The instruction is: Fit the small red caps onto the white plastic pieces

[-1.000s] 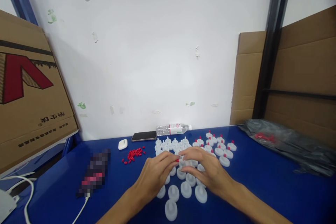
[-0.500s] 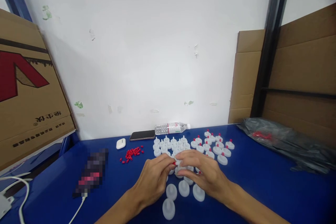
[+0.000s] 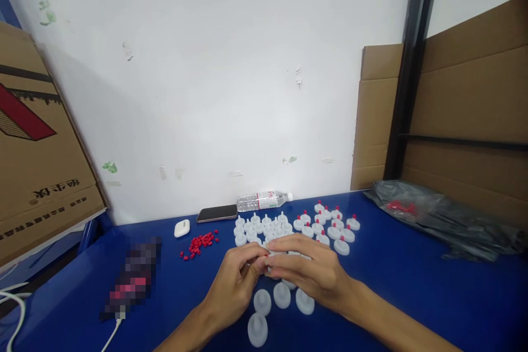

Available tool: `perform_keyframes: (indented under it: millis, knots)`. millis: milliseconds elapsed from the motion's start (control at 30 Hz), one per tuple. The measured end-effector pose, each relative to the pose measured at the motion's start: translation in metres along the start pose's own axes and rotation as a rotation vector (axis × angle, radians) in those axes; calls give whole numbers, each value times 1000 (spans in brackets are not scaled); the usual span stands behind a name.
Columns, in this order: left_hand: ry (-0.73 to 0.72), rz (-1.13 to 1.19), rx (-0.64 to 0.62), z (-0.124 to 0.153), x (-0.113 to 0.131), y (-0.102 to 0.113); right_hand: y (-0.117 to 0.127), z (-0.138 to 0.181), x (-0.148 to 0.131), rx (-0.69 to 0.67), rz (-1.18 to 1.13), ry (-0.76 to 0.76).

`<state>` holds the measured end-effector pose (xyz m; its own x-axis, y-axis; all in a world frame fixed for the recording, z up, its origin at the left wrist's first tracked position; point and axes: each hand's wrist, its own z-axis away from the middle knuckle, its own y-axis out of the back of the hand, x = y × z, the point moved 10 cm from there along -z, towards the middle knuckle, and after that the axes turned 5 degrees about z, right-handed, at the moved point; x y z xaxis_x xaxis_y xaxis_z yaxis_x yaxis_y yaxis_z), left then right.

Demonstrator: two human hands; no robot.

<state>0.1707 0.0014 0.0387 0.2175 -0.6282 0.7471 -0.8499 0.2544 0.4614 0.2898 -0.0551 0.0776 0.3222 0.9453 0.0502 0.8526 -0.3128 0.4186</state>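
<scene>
My left hand (image 3: 236, 281) pinches a small red cap (image 3: 266, 257) between thumb and forefinger; only a sliver of red shows. Against it, my right hand (image 3: 315, 270) curls its fingers around a white nozzle lid, mostly hidden behind them. The two hands' fingertips meet in front of a cluster of upright white nozzle lids (image 3: 267, 228) with bare tips. To the right stand several lids with red caps (image 3: 341, 245) on their nozzles. Loose red caps (image 3: 201, 243) lie in a pile left of the cluster. Nearer me, several white lids (image 3: 258, 329) lie on the blue table.
A phone (image 3: 216, 213), a white earphone case (image 3: 182, 228) and a lying water bottle (image 3: 264, 201) are along the wall. A blurred-out dark object (image 3: 134, 275) with a cable lies left. A grey plastic bag (image 3: 437, 220) is at right. Cardboard (image 3: 45, 137) stands at both sides.
The view has turned slightly right, so everything sits further left. My right fingers have closed in over the lid and the red cap, which now show less.
</scene>
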Motion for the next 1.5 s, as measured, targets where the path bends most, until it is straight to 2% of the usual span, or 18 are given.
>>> perform_keyframes:
  millis: [100, 200, 333, 400, 500, 600, 733, 833, 967, 1233, 1367, 1500]
  knots:
    - [-4, -25, -5, -2, 3, -1, 0, -2, -1, -7, 31, 16]
    - [-24, -161, -29, -3, 5, 2, -8, 0, 6, -95, 80, -5]
    - [-99, -388, -12, -5, 0, 24, -12, 5, 25, -187, 204, -58]
    - [-88, -543, 71, -7, -12, 47, -4, 8, 45, -182, 258, -174]
    - [64, -799, 139, -9, -45, 80, 12, 15, 79, -145, 313, -419]
    - [178, -958, 119, -10, -71, 104, 21, 22, 97, -139, 354, -559]
    - [274, -969, 51, -8, -91, 123, 17, 30, 107, -221, 435, -609]
    - [345, -954, -28, -3, -105, 128, 9, 37, 114, -301, 465, -590]
    - [370, -931, -82, -1, -114, 126, 1, 47, 124, -388, 485, -606]
    - [404, -902, -124, 1, -121, 123, -8, 69, 138, -569, 483, -764]
    - [383, -889, -159, 1, -125, 119, -12, 73, 140, -613, 456, -779]
    - [382, -903, -170, 1, -127, 118, -10, 69, 139, -591, 430, -785]
